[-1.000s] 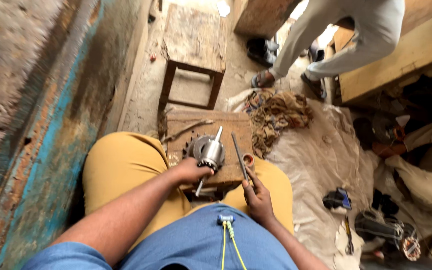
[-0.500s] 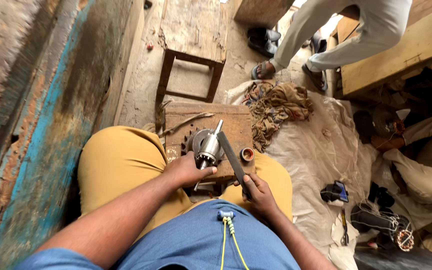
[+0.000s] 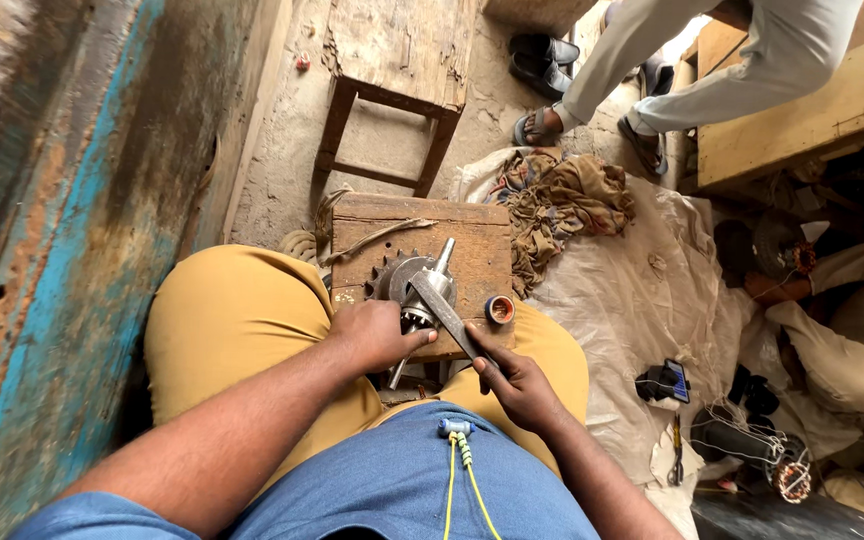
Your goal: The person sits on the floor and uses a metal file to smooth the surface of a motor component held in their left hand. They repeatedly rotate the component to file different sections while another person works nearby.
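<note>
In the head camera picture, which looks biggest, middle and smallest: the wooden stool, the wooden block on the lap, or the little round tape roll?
1. Brown wooden stool, though it is partly cut off at the top.
2. Worn wooden block, looking nearly as big because it sits nearer the camera.
3. Small round tape roll, clearly smallest.

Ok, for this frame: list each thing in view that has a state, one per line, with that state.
left hand: gripping the motor rotor
right hand: holding the flat file
motor rotor: lying on the wooden block, shaft pointing away
flat file: laid slantwise across the rotor
wooden block: resting on the lap
tape roll: lying flat on the block
wooden stool: upright
</note>
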